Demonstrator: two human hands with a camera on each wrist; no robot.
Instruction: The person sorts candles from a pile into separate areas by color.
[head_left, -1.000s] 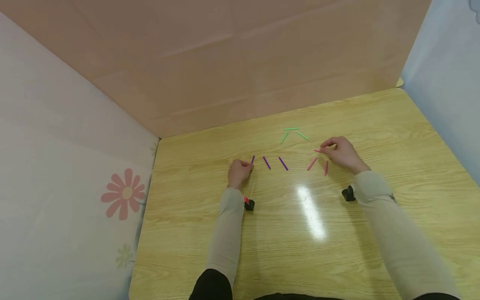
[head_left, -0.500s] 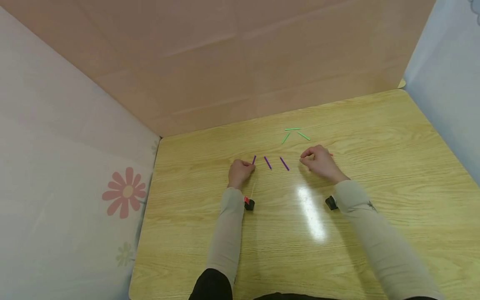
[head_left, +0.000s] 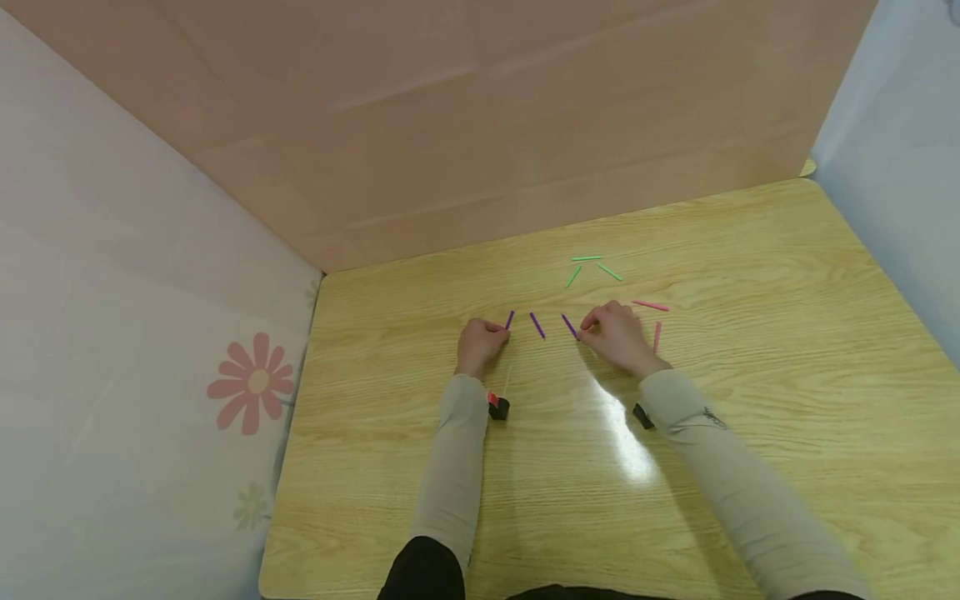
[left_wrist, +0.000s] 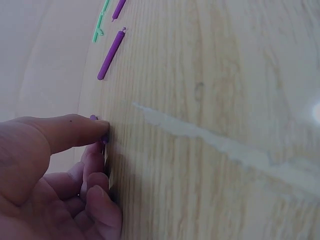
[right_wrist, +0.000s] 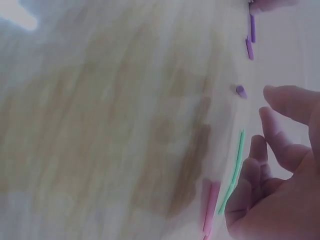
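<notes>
In the head view my left hand [head_left: 480, 348] pinches the lower end of a purple stick [head_left: 510, 319] at the left of a row. Its thumb and finger cover most of that stick in the left wrist view. A second purple stick [left_wrist: 111, 55], slim with a narrow nub at one end, lies beside the hand. My right hand [head_left: 617, 337] is at the lower end of the third purple stick [head_left: 568, 325]. In the right wrist view a gap shows between its thumb and forefinger; nothing is held there.
Three green sticks [head_left: 587, 258] lie farther back on the wooden table [head_left: 420, 467]. Pink sticks [head_left: 650, 306] lie behind and to the right of my right hand, which may hide another. A brown sheet [head_left: 480, 125] rises along the back edge; pale walls flank both sides.
My right hand has let go of a pink stick and moved left to the rightmost purple one. The left hand has stayed at its purple stick.
</notes>
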